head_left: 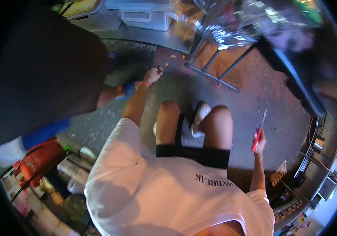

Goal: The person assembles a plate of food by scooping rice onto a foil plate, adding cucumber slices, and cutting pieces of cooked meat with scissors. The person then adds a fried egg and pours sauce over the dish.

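My left hand reaches low over the dark floor, a red band round its wrist. Its fingers are closed on a small brownish piece whose kind I cannot make out. Several small tan scraps lie on the floor just beyond it. At my right side, my right hand is wrapped round a slim red-handled tool with a narrow metal blade pointing up and away from me. The blade's exact shape is too small to tell.
Close on my left bends a person in a dark top, a blue item by their hand. Ahead stand a metal-legged frame and a pale plastic bin. A red bag and boxes sit at left; shelving lines the right.
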`<state>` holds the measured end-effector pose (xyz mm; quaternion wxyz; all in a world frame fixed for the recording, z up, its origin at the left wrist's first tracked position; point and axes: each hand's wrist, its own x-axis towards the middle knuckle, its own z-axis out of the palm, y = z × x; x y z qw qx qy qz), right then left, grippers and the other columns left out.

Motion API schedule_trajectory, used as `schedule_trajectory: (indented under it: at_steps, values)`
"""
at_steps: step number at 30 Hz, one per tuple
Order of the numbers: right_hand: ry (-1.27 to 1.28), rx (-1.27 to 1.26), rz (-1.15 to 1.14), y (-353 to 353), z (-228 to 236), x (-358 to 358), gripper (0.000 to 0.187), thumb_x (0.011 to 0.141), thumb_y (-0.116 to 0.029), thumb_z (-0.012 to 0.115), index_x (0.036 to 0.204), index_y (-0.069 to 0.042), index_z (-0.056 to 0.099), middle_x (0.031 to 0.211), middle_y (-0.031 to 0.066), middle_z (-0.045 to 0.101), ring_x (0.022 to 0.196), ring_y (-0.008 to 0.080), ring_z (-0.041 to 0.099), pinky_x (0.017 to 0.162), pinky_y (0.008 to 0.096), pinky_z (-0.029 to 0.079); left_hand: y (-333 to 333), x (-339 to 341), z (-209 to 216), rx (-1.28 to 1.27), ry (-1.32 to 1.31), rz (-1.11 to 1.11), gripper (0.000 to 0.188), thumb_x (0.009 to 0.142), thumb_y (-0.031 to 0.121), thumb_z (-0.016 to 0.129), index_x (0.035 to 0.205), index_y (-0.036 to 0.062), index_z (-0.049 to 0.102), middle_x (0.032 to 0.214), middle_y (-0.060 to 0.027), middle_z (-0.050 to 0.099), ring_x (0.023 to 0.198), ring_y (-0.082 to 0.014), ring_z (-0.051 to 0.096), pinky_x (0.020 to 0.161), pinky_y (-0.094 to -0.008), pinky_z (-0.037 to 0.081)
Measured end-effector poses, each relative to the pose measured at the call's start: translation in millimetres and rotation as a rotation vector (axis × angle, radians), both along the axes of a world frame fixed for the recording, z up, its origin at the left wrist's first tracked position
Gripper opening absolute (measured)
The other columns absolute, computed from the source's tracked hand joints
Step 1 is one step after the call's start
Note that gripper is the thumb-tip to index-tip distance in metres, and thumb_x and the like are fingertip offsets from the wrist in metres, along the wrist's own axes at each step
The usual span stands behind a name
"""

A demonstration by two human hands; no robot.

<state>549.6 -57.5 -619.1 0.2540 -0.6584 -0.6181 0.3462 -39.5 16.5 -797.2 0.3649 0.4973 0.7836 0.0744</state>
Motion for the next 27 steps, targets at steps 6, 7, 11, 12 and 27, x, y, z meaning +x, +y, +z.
schedule_trajectory:
  at_steps: [6, 7, 11, 12, 27]
  values:
    - [-0.065, -0.003, -0.337, -5.1, -128.7, 64.5, 0.028, 0.085, -0.033, 0.051, 0.085, -0.005, 0.050, 0.054, -0.0023, 0.041, 0.040, 0.0057, 0.039, 0.036, 0.0210, 0.035, 43.6, 43.7, -179.1, 0.117, 0.423, 0.034, 0.038, 0.080, 0.028, 0.049, 0.116, 0.0150, 0.048, 0.102, -0.0132, 0.055, 0.104, -0.0266, 0.048, 0.085, -0.0414, 0.039]
    - [-0.039, 0.008, -0.370, -5.7, -138.7, 64.4, 0.028, 0.085, -0.033, 0.050, 0.083, -0.006, 0.049, 0.053, -0.0024, 0.040, 0.039, 0.0058, 0.038, 0.035, 0.0211, 0.035, 41.3, 42.8, -193.8, 0.157, 0.446, 0.017, 0.033, 0.080, 0.025, 0.049, 0.110, 0.0140, 0.052, 0.102, -0.0128, 0.055, 0.102, -0.0263, 0.049, 0.083, -0.0406, 0.039]
    - [0.015, -0.054, -0.421, -20.7, -146.8, 54.4, 0.030, 0.086, -0.036, 0.048, 0.082, -0.006, 0.048, 0.052, -0.0036, 0.038, 0.039, 0.0049, 0.037, 0.035, 0.0201, 0.034, 75.4, 32.5, -179.9, 0.454, 0.575, -0.012, 0.020, 0.078, 0.017, 0.048, 0.089, 0.0102, 0.063, 0.102, -0.0120, 0.056, 0.095, -0.0258, 0.050, 0.077, -0.0382, 0.039]
    - [0.025, -0.083, -0.439, -23.8, -143.7, 57.2, 0.030, 0.086, -0.036, 0.048, 0.083, -0.006, 0.048, 0.052, -0.0036, 0.037, 0.039, 0.0050, 0.037, 0.035, 0.0200, 0.034, 89.5, 33.2, -175.6, 0.558, 0.605, 0.003, 0.019, 0.078, 0.016, 0.048, 0.084, 0.0092, 0.064, 0.101, -0.0121, 0.056, 0.093, -0.0258, 0.051, 0.075, -0.0379, 0.039]
    - [0.010, -0.126, -0.122, 19.6, -86.4, 28.3, 0.023, 0.079, -0.028, 0.058, 0.081, -0.007, 0.049, 0.054, -0.0034, 0.040, 0.044, 0.0065, 0.039, 0.039, 0.0223, 0.035, 56.7, 53.5, 8.4, 1.134, 0.470, 0.193, 0.015, 0.073, 0.018, 0.055, 0.076, 0.0039, 0.060, 0.081, -0.0113, 0.058, 0.077, -0.0288, 0.054, 0.072, -0.0413, 0.041]
